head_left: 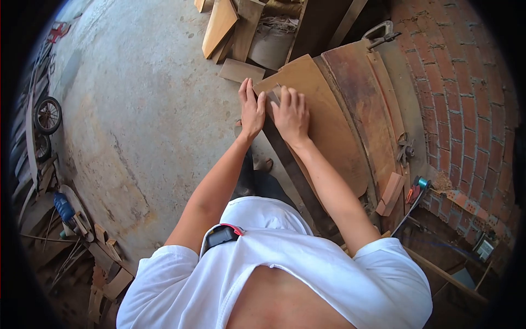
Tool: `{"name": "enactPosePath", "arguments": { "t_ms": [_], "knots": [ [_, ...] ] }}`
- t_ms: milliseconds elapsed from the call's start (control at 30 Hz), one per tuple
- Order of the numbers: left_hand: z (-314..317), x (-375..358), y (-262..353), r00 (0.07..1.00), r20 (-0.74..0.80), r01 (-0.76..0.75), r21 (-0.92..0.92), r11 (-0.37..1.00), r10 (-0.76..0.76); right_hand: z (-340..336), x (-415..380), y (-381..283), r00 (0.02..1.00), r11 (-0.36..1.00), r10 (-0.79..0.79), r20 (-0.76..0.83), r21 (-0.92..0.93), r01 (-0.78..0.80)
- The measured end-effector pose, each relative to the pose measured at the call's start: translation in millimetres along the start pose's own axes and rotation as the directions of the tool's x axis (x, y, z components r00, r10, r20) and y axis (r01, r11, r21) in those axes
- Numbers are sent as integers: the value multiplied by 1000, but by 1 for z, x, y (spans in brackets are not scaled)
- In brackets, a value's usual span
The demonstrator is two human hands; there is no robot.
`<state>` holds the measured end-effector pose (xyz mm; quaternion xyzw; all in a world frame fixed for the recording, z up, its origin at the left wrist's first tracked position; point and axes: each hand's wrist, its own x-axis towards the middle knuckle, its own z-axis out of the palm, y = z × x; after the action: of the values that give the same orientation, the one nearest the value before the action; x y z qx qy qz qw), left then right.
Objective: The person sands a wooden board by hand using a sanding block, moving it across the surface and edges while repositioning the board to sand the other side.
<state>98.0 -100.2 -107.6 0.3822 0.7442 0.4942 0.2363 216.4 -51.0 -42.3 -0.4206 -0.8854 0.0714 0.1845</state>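
Observation:
A brown board lies on the bench in front of me, with a long dark wooden edge running along its near left side. My left hand rests at the far corner of that edge, fingers stretched forward and thumb by the corner. Beside it, on the board, my right hand has its fingers bent down over a small pale wooden piece. Most of this piece is hidden under the fingers, so its shape does not show.
Wood offcuts and a loose plank lie beyond the bench. A darker board and a clamp are at right, before a brick wall. A wooden block sits near the bench's right side. Wheels stand far left.

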Motion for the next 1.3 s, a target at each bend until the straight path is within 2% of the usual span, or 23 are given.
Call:
{"name": "enactPosePath", "arguments": {
  "t_ms": [33, 100, 200, 400, 467, 567, 633, 700, 800, 900, 1000, 1067, 1100, 1133, 1200, 1300],
  "knots": [
    [0, 1, 2, 1000, -9, 1, -17, 1000, -2, -13, -27, 13, 999, 997, -32, 38, -66, 35],
    [2, -3, 4, 1000, -11, 19, -35, 999, -19, -40, -78, 28, 994, 994, 13, 108, -107, -1],
    [-1, 0, 9, 1000, -13, 11, -39, 999, -12, -42, -96, 37, 993, 994, 33, 113, -108, -21],
    [-1, -1, 6, 1000, 12, -27, -27, 999, 27, 27, 72, 8, 1000, 999, 15, -14, -42, -16],
    [1, 0, 9, 1000, -22, -1, 14, 1000, 1, 26, 83, 8, 999, 997, 41, -2, -62, -41],
    [8, 0, 16, 996, -80, 48, -25, 999, -50, 9, 34, 16, 1000, 998, -29, -2, -61, 29],
    [11, 0, 15, 989, -135, 52, -9, 999, -52, -15, -20, 24, 998, 997, -22, 60, -67, 26],
    [9, -3, 13, 991, -126, 47, -25, 999, -50, -38, -61, 24, 993, 997, 8, 121, -81, 2],
    [4, -1, 12, 995, -93, 21, -35, 999, -24, -27, -48, 21, 992, 998, 26, 127, -64, -18],
    [10, 0, 7, 995, -97, 26, -69, 997, -33, 8, 32, 4, 999, 999, -32, 17, -12, 32],
    [6, 1, 10, 994, -110, 6, -22, 1000, -8, 30, 72, -6, 1000, 1000, -1, 6, -24, 2],
    [5, 1, 19, 979, -85, 196, 174, 965, -183, 26, 72, -3, 999, 1000, -5, 41, 2, 5],
    [11, 4, 13, 970, -172, 205, 215, 955, -170, 19, 53, 1, 1000, 1000, -18, 14, 4, 18],
    [13, 8, 19, 970, -174, 206, 211, 955, -171, 12, 28, 8, 1000, 1000, -26, -12, 10, 26],
    [19, 16, 35, 908, -275, 389, 280, 877, -315, -15, -28, 22, 999, 1000, -18, 33, -24, 19],
    [27, 15, 34, 893, -339, 385, 236, 892, -296, -52, -94, 35, 994, 994, 54, 96, -98, -44]
  ]
}}
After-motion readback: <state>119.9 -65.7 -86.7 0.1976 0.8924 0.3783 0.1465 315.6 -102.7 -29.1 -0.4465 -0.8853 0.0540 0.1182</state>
